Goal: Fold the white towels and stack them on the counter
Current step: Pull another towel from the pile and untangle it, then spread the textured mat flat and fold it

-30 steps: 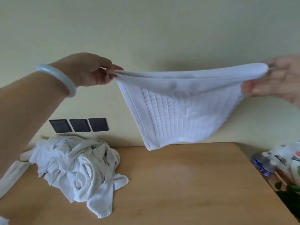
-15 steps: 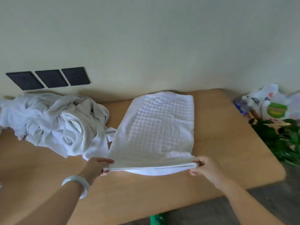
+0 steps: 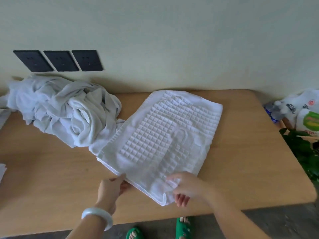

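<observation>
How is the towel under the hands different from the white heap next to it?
The checkered towel lies flat and doubled over; the heap is crumpled and twisted. The towel has a raised grid pattern; the heap looks smooth. Both hands, left hand and right hand, hold the towel; nothing holds the heap. Both are white, on the counter.

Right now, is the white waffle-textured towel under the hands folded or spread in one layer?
Folded. The white waffle-textured towel lies flat on the wooden counter, and doubled layers show along its near edge.
</observation>
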Demonstrator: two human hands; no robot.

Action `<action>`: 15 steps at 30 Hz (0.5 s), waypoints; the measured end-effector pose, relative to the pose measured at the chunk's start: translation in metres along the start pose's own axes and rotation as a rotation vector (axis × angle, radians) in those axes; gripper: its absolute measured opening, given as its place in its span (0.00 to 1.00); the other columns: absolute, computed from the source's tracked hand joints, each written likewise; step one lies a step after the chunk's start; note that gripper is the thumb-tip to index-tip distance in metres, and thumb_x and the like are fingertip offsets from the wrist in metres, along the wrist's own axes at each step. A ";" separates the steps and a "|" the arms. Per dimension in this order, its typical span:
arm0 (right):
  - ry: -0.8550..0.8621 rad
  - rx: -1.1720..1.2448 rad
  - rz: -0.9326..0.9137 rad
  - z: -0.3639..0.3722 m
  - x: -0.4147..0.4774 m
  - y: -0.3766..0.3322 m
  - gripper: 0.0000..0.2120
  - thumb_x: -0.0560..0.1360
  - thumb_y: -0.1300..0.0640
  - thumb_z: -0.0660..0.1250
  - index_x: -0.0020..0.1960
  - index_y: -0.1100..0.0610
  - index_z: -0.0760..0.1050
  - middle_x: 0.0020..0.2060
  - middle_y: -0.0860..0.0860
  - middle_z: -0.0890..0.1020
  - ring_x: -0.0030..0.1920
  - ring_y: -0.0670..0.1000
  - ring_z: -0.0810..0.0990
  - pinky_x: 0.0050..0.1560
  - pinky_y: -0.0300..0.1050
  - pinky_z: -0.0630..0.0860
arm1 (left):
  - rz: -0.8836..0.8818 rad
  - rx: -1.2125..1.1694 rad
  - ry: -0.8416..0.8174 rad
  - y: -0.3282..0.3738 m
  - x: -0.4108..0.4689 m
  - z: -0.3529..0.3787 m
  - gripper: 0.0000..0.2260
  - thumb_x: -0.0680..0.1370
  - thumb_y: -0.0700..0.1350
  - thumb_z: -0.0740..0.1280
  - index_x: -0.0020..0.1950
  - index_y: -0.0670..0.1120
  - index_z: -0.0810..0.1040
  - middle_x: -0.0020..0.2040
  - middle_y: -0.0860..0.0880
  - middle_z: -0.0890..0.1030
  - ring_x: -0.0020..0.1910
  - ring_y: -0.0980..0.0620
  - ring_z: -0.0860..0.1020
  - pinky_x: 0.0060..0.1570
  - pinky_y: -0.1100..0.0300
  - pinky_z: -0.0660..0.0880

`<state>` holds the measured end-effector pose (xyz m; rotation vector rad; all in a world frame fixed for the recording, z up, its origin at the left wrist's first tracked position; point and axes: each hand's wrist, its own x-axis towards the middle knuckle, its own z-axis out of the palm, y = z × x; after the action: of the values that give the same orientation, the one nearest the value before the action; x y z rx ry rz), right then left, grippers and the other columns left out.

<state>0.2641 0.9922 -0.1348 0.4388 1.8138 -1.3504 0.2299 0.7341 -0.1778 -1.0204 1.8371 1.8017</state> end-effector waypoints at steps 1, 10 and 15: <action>0.108 -0.050 -0.003 -0.024 0.006 -0.007 0.18 0.76 0.69 0.60 0.60 0.51 0.72 0.35 0.59 0.82 0.30 0.53 0.81 0.31 0.44 0.79 | -0.015 0.028 -0.009 -0.001 -0.005 0.010 0.10 0.77 0.41 0.71 0.43 0.33 0.81 0.35 0.39 0.84 0.37 0.41 0.82 0.41 0.51 0.80; 0.564 -1.213 -0.225 -0.188 0.062 0.021 0.33 0.80 0.67 0.52 0.79 0.52 0.42 0.77 0.46 0.46 0.78 0.52 0.47 0.77 0.49 0.45 | 0.120 0.445 0.192 -0.009 -0.013 0.054 0.08 0.75 0.40 0.68 0.39 0.38 0.79 0.36 0.40 0.82 0.37 0.40 0.80 0.36 0.50 0.79; 0.824 -1.129 -0.249 -0.157 0.022 0.102 0.28 0.69 0.68 0.66 0.68 0.69 0.69 0.67 0.67 0.72 0.62 0.66 0.77 0.62 0.59 0.66 | 0.357 0.594 0.143 0.016 -0.001 0.072 0.06 0.79 0.42 0.66 0.42 0.43 0.79 0.34 0.45 0.78 0.32 0.49 0.72 0.32 0.57 0.68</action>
<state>0.2579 1.1682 -0.2011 0.1250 3.0072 -0.0419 0.2031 0.8027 -0.1736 -0.6317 2.5513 1.2176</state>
